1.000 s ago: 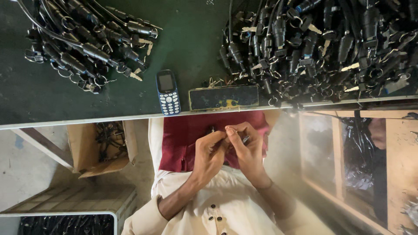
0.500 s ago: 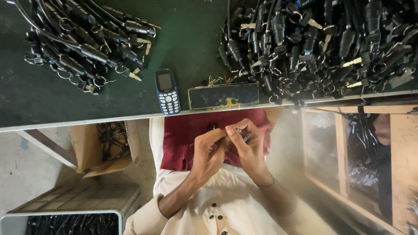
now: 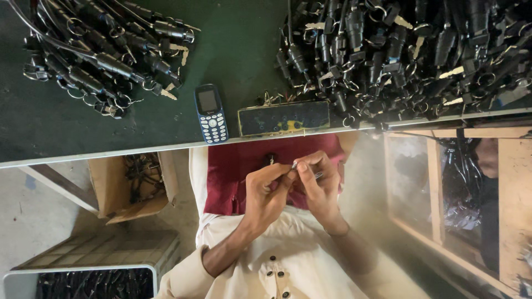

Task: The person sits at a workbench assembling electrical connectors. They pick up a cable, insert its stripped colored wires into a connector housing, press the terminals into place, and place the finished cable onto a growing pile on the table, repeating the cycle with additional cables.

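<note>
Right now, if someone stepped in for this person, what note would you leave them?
Left hand: fingertips pinch a small metal piece over the red cloth on the lap.
Right hand: pinches the same piece from the other side.
On the table: a left pile and a bigger right pile of black parts with rings and keys, with a phone between them.
Done or left: the pictures do not show which pile is finished. Only the one piece is in hand.
</note>
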